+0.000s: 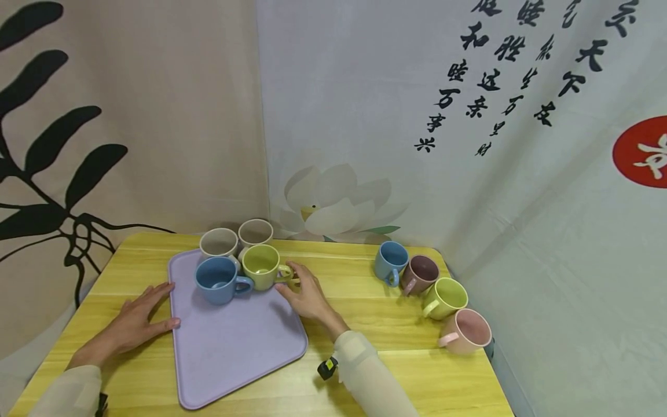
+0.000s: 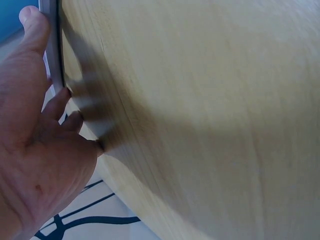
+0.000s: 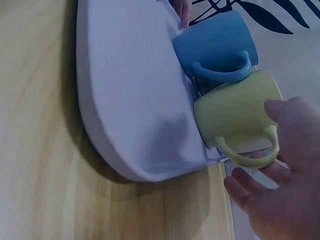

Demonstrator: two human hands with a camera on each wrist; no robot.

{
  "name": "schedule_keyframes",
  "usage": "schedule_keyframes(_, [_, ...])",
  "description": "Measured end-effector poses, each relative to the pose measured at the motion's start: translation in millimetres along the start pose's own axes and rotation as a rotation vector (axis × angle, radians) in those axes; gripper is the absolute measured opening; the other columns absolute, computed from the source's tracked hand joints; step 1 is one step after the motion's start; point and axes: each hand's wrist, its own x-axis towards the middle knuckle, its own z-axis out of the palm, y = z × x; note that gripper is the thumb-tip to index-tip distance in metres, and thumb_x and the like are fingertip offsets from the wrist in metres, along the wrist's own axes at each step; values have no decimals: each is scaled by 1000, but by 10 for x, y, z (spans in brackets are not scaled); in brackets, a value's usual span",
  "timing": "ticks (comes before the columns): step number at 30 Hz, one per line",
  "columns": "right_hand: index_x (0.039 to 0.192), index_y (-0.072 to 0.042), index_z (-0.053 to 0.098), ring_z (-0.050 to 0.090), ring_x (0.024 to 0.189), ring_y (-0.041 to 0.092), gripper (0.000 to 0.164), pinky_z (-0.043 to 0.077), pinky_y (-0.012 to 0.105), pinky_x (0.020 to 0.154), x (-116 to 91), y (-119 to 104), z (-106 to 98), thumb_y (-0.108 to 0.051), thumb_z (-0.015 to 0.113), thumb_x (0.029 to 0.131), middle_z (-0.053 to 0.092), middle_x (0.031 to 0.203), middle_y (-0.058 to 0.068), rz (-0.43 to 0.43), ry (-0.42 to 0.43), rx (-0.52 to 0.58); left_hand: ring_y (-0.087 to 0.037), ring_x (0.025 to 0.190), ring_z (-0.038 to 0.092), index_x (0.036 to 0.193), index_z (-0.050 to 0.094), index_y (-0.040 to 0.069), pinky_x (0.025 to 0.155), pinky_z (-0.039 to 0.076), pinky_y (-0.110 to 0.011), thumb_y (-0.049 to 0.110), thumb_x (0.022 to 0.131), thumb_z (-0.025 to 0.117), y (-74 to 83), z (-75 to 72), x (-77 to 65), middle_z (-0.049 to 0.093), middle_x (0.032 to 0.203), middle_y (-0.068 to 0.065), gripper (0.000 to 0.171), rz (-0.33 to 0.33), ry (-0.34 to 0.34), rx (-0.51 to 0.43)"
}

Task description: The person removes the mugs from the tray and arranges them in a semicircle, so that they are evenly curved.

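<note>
A lilac tray (image 1: 234, 359) lies on the left half of the wooden table. My left hand (image 1: 132, 327) rests spread along its left rim, thumb over the edge. At the tray's far end, a blue mug (image 1: 216, 284) and a yellow-green mug (image 1: 259, 266) stand upright in front of two greyish-white mugs (image 1: 219, 242). My right hand (image 1: 310, 295) is at the yellow-green mug's handle (image 3: 247, 161), thumb and fingers spread around it. In the right wrist view, the thumb tip overlaps that mug's side near the rim.
On the right side of the table, a blue mug (image 1: 389, 262), a plum mug (image 1: 420, 273), a yellow-green mug (image 1: 445, 298) and a pink mug (image 1: 466, 331) form a slanting row by the edge. A printed cloth (image 1: 339, 116) hangs behind the table.
</note>
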Motion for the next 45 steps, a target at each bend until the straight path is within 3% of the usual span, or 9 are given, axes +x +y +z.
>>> schedule_keyframes(3, [161, 4, 54, 76, 121, 39, 60, 69, 50, 103, 6, 6, 3, -24, 74, 112, 70, 142, 26, -22, 12, -3, -75, 163, 12, 175, 26, 0, 121, 5, -98, 45, 104, 81, -1, 2, 2, 23, 179, -42, 101, -2, 0, 4])
schedule_keyframes(8, [152, -1, 64, 80, 106, 29, 43, 67, 26, 89, 10, 9, 8, -20, 69, 114, 75, 133, 19, -9, 24, -11, -76, 163, 11, 176, 25, 0, 121, 4, -99, 46, 104, 80, -10, 3, 10, 22, 179, -43, 102, -12, -7, 1])
schedule_keyframes(14, [133, -1, 73, 84, 98, 42, 25, 59, 17, 67, 18, 10, 28, -17, 63, 117, 78, 123, 20, 52, 1, 93, -76, 163, 10, 176, 24, 0, 121, 2, -99, 48, 104, 80, -36, 17, 18, 21, 179, -43, 103, -9, -8, -9])
schedule_keyframes(18, [128, 3, 74, 83, 100, 45, 26, 57, 15, 67, 14, 17, 52, -18, 62, 117, 78, 121, 22, 74, 1, 128, -75, 163, 9, 176, 23, 0, 121, 0, -99, 49, 104, 80, -56, 29, 14, 20, 179, -43, 104, -9, -8, -16])
schedule_keyframes(29, [121, 5, 76, 85, 97, 39, 25, 59, 16, 73, -49, 6, 110, -17, 65, 116, 84, 113, 24, 96, 70, 146, -75, 163, 12, 175, 26, -1, 121, 3, -99, 46, 104, 81, -24, 13, 16, 22, 179, -43, 102, -7, 2, 11])
schedule_keyframes(34, [121, 6, 77, 84, 97, 45, 25, 61, 16, 73, -92, -5, 92, -15, 66, 115, 84, 109, 27, 92, 114, 180, -75, 163, 13, 175, 26, -1, 121, 3, -99, 45, 104, 81, -8, 7, 19, 22, 179, -43, 101, -3, 5, 10])
schedule_keyframes(40, [125, 9, 75, 83, 98, 48, 28, 71, 32, 80, -149, -11, 20, -15, 65, 115, 84, 109, 27, 85, 154, 238, -75, 163, 11, 176, 25, 0, 122, 2, -98, 46, 104, 81, 0, 10, 31, 22, 179, -43, 102, -3, 2, 4])
schedule_keyframes(45, [123, 10, 75, 84, 98, 45, 28, 73, 44, 87, -205, -10, -51, -15, 66, 115, 83, 110, 26, 92, 197, 252, -76, 162, 13, 175, 26, -1, 121, 3, -99, 45, 104, 81, -8, 16, 29, 24, 177, -44, 101, 4, 8, 11])
